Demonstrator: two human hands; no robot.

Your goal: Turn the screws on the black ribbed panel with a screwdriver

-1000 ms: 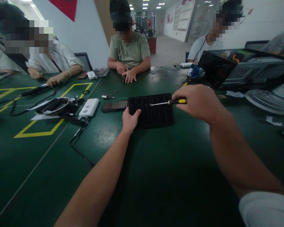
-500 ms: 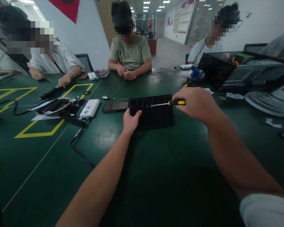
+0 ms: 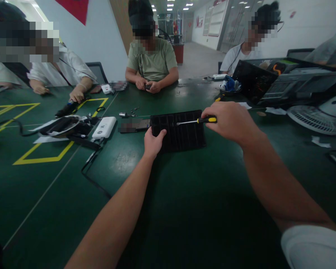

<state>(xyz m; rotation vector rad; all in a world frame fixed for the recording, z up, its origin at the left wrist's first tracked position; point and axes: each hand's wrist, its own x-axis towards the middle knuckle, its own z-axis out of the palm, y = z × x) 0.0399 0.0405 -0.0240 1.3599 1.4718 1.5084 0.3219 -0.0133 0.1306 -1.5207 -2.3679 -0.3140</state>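
Note:
A black ribbed panel point(image 3: 184, 134) lies flat on the green table point(image 3: 184, 209) in front of me. My left hand point(image 3: 153, 142) grips its near left corner, thumb on top. My right hand point(image 3: 231, 121) is closed round the yellow-and-black handle of a small screwdriver point(image 3: 197, 121). The steel shaft points left and its tip rests over the upper middle of the panel.
Left of the panel lie a dark flat device point(image 3: 134, 125), a white power bank point(image 3: 104, 127), cables and a grey tray point(image 3: 62, 125). Small screws point(image 3: 128, 112) sit behind. A white fan grille point(image 3: 313, 119) and black equipment point(image 3: 294, 87) stand right. Three people sit around the far edge.
My hands, the panel and the screwdriver have held almost still. The person in green across the table drew both hands together; the person at left shifted a hand on a black tool.

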